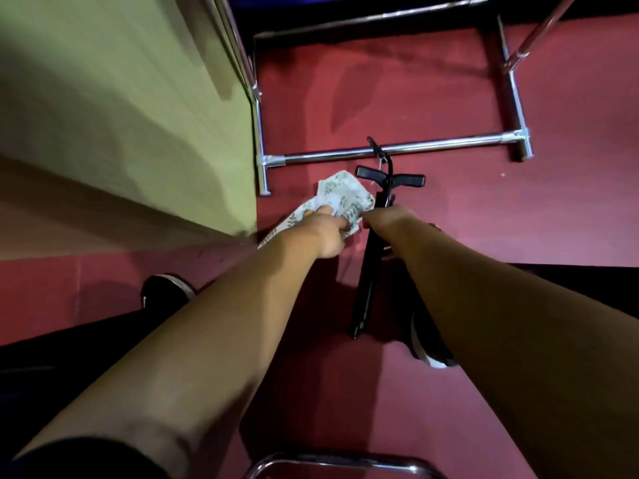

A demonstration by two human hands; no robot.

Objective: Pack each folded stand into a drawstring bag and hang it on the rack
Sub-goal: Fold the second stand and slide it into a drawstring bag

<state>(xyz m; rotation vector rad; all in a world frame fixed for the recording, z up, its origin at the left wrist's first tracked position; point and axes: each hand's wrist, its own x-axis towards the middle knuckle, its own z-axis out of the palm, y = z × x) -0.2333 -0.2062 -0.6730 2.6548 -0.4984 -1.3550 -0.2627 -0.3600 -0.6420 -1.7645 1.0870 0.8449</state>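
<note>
A black folded stand [369, 267] hangs upright over the red floor, its T-shaped head [390, 179] at the top and its legs pointing down. My right hand [387, 219] grips it just below the head. A white drawstring bag with a leaf print [340, 195] is bunched to the left of the stand's head. My left hand [328, 233] pinches that bag at its lower edge. Both arms reach forward and down. The chrome rack [397, 152] stands just beyond, its low crossbar behind the stand's head.
A pale wooden cabinet side [138, 115] rises on the left. My two dark shoes [166, 288] [428, 344] stand on the red floor [449, 98]. A curved chrome tube [339, 459] shows at the bottom edge. Another rack leg [511, 81] slants at the right.
</note>
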